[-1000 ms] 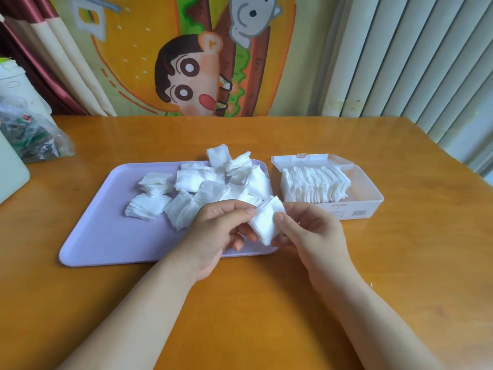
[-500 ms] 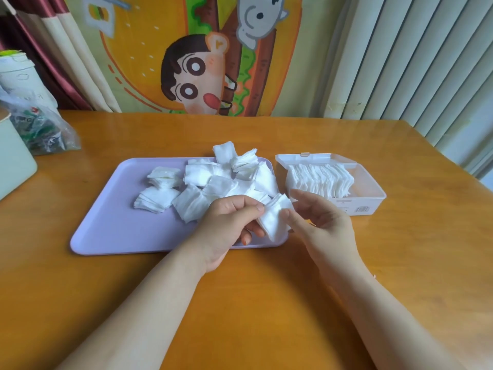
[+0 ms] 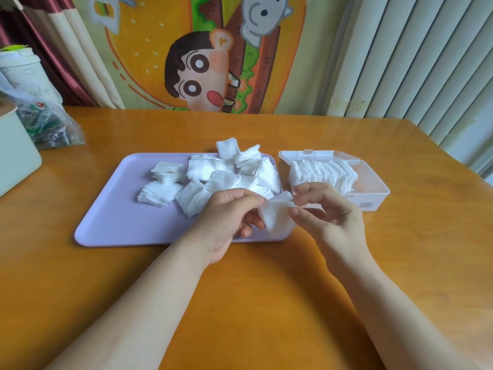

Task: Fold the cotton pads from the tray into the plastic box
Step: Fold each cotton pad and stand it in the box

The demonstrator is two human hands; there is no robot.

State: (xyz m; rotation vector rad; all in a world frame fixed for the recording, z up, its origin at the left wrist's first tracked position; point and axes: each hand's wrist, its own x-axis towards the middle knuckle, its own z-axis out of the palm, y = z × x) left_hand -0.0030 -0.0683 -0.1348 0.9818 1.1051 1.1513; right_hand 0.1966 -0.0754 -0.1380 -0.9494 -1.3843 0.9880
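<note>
While both hands hang over the near right corner of the tray (image 3: 120, 209), one cotton pad (image 3: 276, 212) is held up between them. This pad is white, thin and soft. It is bent and a bit crumpled, with one corner sticking up to the right and the rest hanging down.

The left hand (image 3: 226, 217) pinches the pad's left side with its thumb and curled fingers, so its grip is clamped on the pad. The right hand (image 3: 328, 209) pinches the top right corner between thumb and first finger, so its grip is clamped on the pad too. Its other fingers are loosely curled.

The tray is light purple and lies flat on the wooden worktop (image 3: 266, 289). On its far right part lies a messy heap of loose pads (image 3: 221, 177), all white and square. Some lie in small stacks at the left of the heap.

Just to the right of the tray stands the plastic box (image 3: 373, 193), with its lid (image 3: 306, 156) open. A neat row of folded pads (image 3: 322, 174) stands on edge in its left part.

At the far left of the worktop lies a clear plastic bag (image 3: 50, 126) with green things in it. Behind the worktop hang a cartoon cloth (image 3: 197, 70) and white blinds (image 3: 413, 62).
</note>
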